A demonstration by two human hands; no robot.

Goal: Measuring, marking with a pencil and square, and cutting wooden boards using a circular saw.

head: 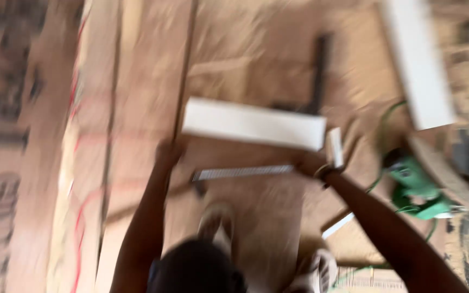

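The scene is blurred throughout. A floor (278, 54) of brown wooden boards, dusted with sawdust, is seen from above. Long seams between boards (109, 135) are run top to bottom at the left, crossed by thin red lines (82, 135). Dark printed marks (1, 125) are visible along the left edge. Warm, even light is cast over everything.

Both arms outstretched, left grip (168, 151) and right grip (309, 163) blurred

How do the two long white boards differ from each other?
The white board by the hands lies nearly level across the view; the far white board runs steeply toward the top edge. The left hand and right hand are at the near board's ends; no hand is near the far one. Both are long, white and flat, blurred here.
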